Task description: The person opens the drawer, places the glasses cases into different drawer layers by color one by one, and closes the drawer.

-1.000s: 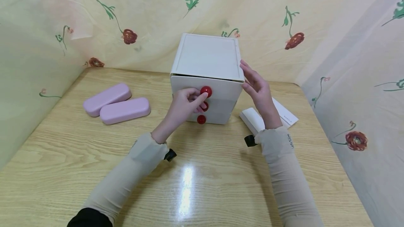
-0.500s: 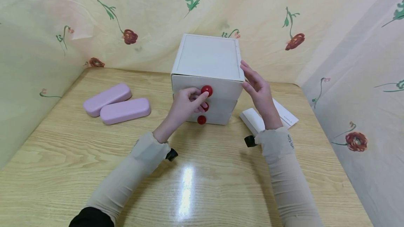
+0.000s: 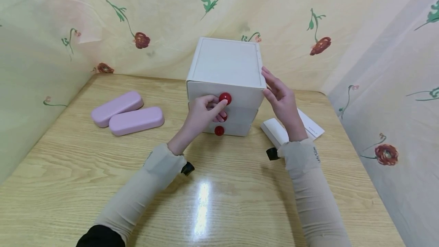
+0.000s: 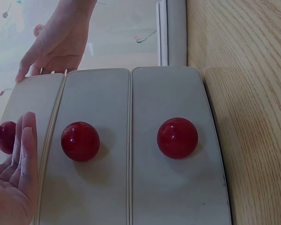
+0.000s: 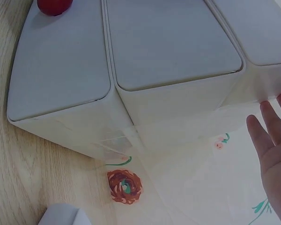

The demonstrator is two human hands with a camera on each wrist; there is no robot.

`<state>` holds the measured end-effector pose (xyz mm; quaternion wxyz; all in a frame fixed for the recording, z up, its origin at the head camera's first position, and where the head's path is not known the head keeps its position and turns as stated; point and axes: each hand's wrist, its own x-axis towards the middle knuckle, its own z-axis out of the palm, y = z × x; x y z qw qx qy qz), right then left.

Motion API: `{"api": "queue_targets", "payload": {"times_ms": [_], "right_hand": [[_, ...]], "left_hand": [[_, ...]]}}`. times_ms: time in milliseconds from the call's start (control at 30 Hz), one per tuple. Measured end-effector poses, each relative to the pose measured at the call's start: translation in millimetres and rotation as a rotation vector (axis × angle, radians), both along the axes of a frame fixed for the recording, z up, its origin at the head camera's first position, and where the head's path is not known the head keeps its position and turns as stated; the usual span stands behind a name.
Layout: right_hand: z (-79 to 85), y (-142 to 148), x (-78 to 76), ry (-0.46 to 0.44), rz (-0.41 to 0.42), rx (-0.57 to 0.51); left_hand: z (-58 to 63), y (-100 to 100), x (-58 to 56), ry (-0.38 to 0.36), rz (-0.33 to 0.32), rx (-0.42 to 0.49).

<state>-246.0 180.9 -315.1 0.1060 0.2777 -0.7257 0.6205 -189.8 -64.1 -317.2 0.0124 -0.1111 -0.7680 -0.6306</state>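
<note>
A white three-drawer cabinet (image 3: pixel 226 62) stands upright on the table, with a round red knob on each drawer front. My left hand (image 3: pixel 202 113) pinches the top red knob (image 3: pixel 225 98) between thumb and fingers. Its other fingers partly cover the middle knob (image 3: pixel 224 116) in the head view, while the left wrist view shows that middle knob (image 4: pixel 80 141) whole and untouched. The bottom knob (image 3: pixel 219 130) is free. Against the cabinet's upper right side rests my right hand (image 3: pixel 282 100), fingers extended. All the drawer fronts sit flush or nearly so.
Two lilac oblong cases (image 3: pixel 137 121) lie at the left, one overlapping the other. Right of the cabinet are a white box (image 3: pixel 274 129) and a flat white lettered piece (image 3: pixel 310 124), partly behind my right forearm. A flowered curtain (image 3: pixel 164 18) encloses the wooden table (image 3: pixel 233 193).
The dark gap above the top drawer front has closed as the drawer slid in. My left hand moved slightly forward with the knob; the right hand stayed on the cabinet's side.
</note>
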Motion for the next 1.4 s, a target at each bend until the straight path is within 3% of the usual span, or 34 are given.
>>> {"api": "queue_targets", "payload": {"times_ms": [233, 700, 1033, 1400], "right_hand": [[-1.1, -1, 0.4, 0.051, -0.015, 0.020], [0.1, -5, 3.9, -0.020, -0.049, 0.055], [0.5, -7, 10.1, -0.039, -0.111, 0.129], [2.8, -10, 9.8, -0.040, -0.121, 0.154]], "left_hand": [[0.7, 0, -0.1, -0.003, 0.000, 0.001], [1.0, -2, 1.1, -0.004, 0.005, 0.003], [-2.0, -2, 5.6, -0.053, -0.005, 0.010], [-1.8, -4, 7.6, -0.019, -0.007, 0.021]]}}
